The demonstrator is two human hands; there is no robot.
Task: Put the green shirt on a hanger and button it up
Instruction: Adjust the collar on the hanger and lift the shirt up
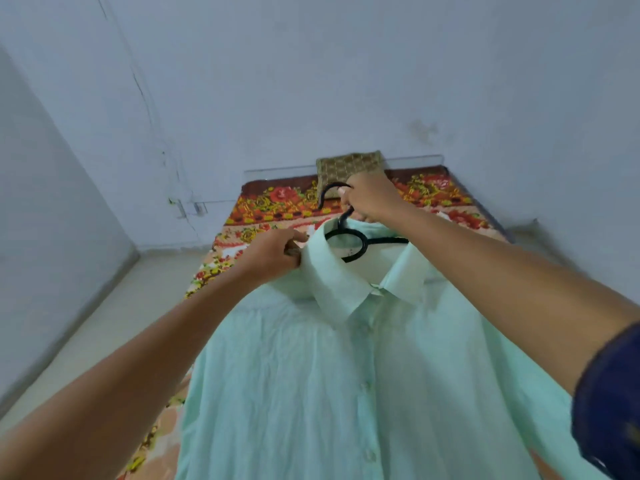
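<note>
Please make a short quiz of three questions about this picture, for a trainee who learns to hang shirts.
1. True or false: the green shirt lies folded on the bed.
2. Which hand grips the black hanger near its hook?
A. left hand
B. right hand
C. neither
3. Fill in: the left hand pinches the shirt beside its ____.

Key:
1. False; it is held up, draped on the hanger.
2. B
3. collar
</note>
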